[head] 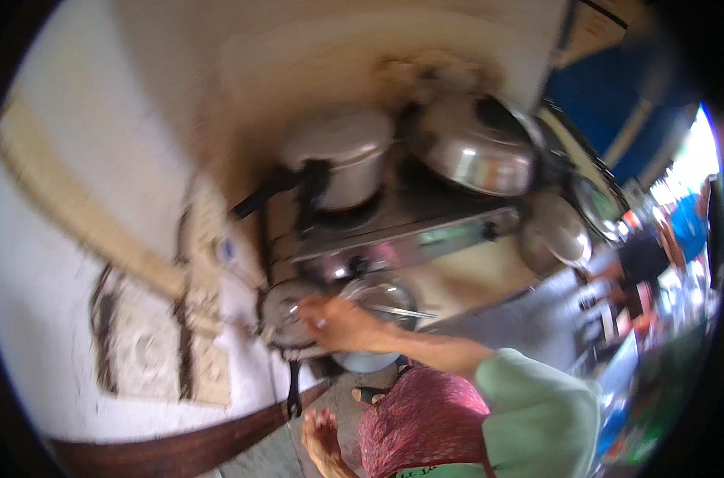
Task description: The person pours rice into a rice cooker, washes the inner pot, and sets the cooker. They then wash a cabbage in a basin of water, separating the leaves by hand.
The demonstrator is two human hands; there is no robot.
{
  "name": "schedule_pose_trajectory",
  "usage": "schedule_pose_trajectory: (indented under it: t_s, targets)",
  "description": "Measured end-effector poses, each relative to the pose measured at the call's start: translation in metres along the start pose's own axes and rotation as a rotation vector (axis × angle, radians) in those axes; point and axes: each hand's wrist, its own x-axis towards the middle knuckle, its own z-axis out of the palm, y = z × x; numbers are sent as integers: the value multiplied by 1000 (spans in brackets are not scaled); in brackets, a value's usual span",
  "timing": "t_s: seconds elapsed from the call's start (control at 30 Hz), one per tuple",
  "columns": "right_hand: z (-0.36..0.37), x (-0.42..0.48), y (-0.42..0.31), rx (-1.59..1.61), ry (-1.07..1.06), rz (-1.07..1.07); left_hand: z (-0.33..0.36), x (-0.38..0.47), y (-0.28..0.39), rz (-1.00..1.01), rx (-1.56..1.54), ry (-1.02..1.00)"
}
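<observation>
My right hand (338, 324) reaches across from the right, over a dark round pan or lid (287, 310) at the counter's left end. Its fingers are bent near that surface, and blur hides whether they hold anything. Beneath my wrist, a steel pot (377, 291) sits in front of the stove, with a thin metal utensil (407, 312) across it. My left hand (321, 435) hangs low, fingers loosely bent and nothing visible in them. A black handle (294, 388) juts over the counter edge between my hands.
A pressure cooker (353, 161) and a large steel vessel (475, 146) stand on the gas stove (410, 239) by the stained wall. Right of it leans a steel bowl (553, 233). Electrical switch boards (144, 340) line the left wall. At far right are people (646, 257), blurred.
</observation>
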Motion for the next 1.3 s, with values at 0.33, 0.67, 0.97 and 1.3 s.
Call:
schedule_pose_trajectory:
  t_s: [0.33, 0.67, 0.97, 1.3]
  targets:
    - [-23, -141, 27, 102, -204, -117, -104, 41, -52, -338, 434, -55]
    - [-153, -327, 143, 110, -58, 229, 104, -36, -202, -302, 546, -591]
    - [-292, -453, 230, 150, 259, 334, 269, -137, -319, -216, 977, -898]
    - [-372, -479, 271, 34, 322, 468, 341, -53, -353, -428, 776, -470]
